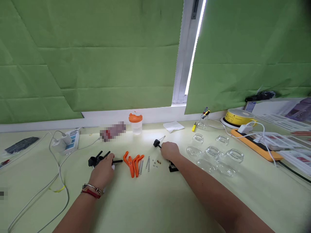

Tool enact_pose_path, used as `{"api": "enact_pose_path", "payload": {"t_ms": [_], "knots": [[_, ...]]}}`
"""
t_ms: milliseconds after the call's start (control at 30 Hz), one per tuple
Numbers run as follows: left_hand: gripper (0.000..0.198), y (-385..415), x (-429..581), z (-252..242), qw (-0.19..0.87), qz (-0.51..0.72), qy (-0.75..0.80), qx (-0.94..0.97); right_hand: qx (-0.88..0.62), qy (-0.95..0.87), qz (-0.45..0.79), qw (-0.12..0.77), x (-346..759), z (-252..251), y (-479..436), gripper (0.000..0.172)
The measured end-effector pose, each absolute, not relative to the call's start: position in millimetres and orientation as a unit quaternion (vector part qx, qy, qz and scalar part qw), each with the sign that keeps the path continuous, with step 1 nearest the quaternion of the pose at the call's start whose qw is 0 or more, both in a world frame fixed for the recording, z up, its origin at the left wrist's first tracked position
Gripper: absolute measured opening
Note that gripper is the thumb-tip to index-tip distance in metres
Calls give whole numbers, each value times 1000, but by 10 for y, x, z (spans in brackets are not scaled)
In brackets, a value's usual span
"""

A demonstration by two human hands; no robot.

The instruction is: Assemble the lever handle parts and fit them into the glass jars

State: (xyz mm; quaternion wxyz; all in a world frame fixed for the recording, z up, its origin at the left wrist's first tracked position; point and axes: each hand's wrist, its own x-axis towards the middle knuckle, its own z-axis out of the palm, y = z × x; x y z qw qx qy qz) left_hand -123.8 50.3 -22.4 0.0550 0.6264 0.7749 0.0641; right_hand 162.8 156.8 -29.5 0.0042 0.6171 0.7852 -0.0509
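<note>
My left hand (102, 169) lies over a cluster of black parts (92, 160) with thin rods, its fingers closed around them. Farther right, my right hand (170, 151) pinches a black rod that ends in a round black head (156, 142), a thin metal pin beside it. Under my right wrist a black block (173, 167) is partly hidden. Between the hands are orange plastic pieces (131, 166), long metal screws (148, 163) and several tiny nuts, some silver, some brass (158, 162).
Several clear glass jars (212, 152) stand right of my right forearm. An orange-lidded cup (135, 123) and white paper (173, 126) are at the back. Power strips (73, 141) and cables lie left, another strip (255, 145) right.
</note>
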Motion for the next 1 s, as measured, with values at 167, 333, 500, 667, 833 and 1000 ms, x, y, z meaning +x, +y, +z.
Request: {"api": "enact_pose_path", "payload": {"t_ms": [167,333,500,667,833,1000], "knots": [[39,480,-1206,-160,60,49,765,639,620,783,-44,15,1614,-255,1503,25],[29,380,-1213,26,88,53,752,651,617,786,-42,9,1627,-143,1404,32],[27,220,-1155,230,229,152,691,668,577,816,-34,-26,1576,46,955,40],[11,95,-784,295,358,205,559,720,335,931,-67,-131,1508,42,181,62],[8,11,-438,208,441,166,536,700,201,952,-99,-206,1491,-116,-195,47],[27,-18,-380,152,457,177,465,738,307,840,-346,-283,1567,-65,-79,34]]}}
